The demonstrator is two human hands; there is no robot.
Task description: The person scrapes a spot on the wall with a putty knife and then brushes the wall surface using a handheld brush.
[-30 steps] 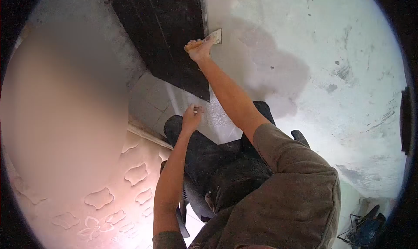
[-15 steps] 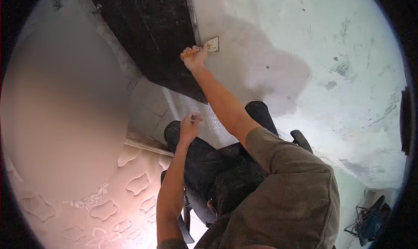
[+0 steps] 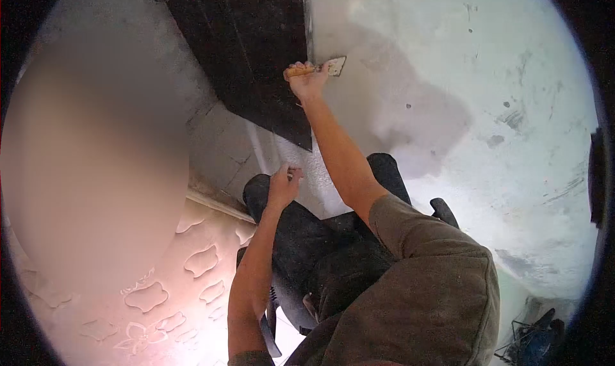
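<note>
My right hand (image 3: 307, 83) is wrapped around the orange-brown handle of a putty knife (image 3: 336, 65). Its pale, smeared blade lies at or very close to the wall (image 3: 442, 52), beside the edge of a dark door panel (image 3: 250, 58). A darker, damp-looking patch (image 3: 423, 119) spreads over the wall to the right of the blade. Lower down, by my knee, my left hand (image 3: 284, 187) has loosely bent fingers with a gap between them, and I see nothing held in it.
I am seated, with a black armrest (image 3: 444, 212) at the right. A pink patterned surface (image 3: 198, 263) with a raised edge lies at lower left. Grey tiled floor (image 3: 221, 142) shows below the door. A dark blue object (image 3: 541, 337) sits at lower right. A blurred area covers the left.
The camera view has shifted, so the door and wall appear farther right. My right hand and the putty knife stay beside the door edge, the blade now more slanted. My left hand barely moves.
</note>
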